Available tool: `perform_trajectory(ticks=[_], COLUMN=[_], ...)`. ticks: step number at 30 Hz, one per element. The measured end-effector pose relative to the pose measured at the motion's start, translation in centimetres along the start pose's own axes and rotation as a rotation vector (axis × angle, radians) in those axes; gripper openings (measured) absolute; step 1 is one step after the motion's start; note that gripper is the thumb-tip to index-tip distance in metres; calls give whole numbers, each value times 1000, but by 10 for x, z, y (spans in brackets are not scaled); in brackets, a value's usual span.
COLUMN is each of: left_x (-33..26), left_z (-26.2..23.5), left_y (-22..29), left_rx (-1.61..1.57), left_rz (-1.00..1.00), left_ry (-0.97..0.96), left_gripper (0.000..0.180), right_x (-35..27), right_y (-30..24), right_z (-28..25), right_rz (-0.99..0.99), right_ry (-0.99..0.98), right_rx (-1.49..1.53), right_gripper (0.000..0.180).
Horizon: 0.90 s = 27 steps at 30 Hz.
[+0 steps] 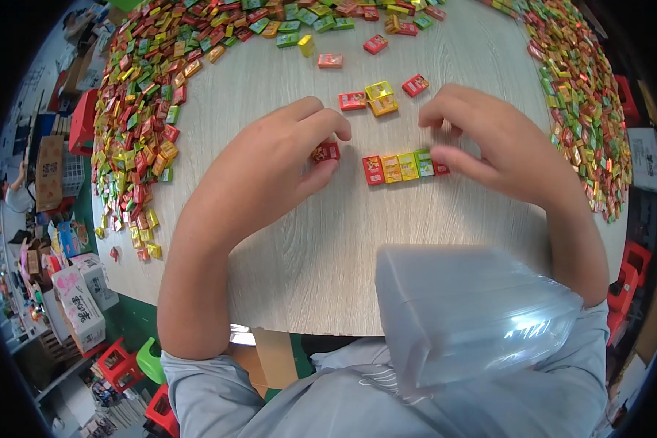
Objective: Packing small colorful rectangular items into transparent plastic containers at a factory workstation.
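Between the thumb and fingers of my left hand [288, 150] is a small red box [326, 152], partly hidden by the fingers. To its right lies a short row of small boxes [409, 166], side by side, in red, orange, yellow and green. My right hand [489, 142] is over the right end of this row, fingers curved and apart from the thumb. Its thumb covers part of the red end box [441, 168]; whether it touches is unclear. Just beyond the row lie a red box [352, 101], a yellow box [379, 90], an orange box [384, 106] and another red box [415, 85].
Heaps of small coloured boxes line the table's left side [135, 131], far edge [292, 14] and right side [580, 109]. A transparent plastic container [467, 314] stands at the near edge, against my body. Red stools [117, 367] and cartons [80, 306] surround the table [292, 255].
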<state>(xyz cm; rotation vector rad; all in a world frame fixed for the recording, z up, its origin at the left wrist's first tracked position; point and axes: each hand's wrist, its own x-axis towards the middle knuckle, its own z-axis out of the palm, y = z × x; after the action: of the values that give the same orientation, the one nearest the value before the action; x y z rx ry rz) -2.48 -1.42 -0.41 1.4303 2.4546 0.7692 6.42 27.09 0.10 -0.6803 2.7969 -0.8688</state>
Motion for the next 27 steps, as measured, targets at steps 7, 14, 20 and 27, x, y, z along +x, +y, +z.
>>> perform_trajectory(ticks=[7, 14, 20, 27], left_x=[-9, -15, -17, -13], left_z=[-13, -25, -24, -13], left_y=[-11, -24, -21, -11], left_rx=[63, -34, 24, 14], left_rz=[-27, 16, -42, -11], left_ry=[-37, -110, -117, -170], left_gripper=[27, 29, 24, 30], right_x=[38, 64, 74, 61], right_y=[-5, -16, -29, -21], right_z=[11, 20, 18, 5], right_rz=[-93, -242, -248, -304], right_ry=[177, 64, -107, -51], right_rx=[-321, -264, -121, -9], right_gripper=[15, 11, 14, 13])
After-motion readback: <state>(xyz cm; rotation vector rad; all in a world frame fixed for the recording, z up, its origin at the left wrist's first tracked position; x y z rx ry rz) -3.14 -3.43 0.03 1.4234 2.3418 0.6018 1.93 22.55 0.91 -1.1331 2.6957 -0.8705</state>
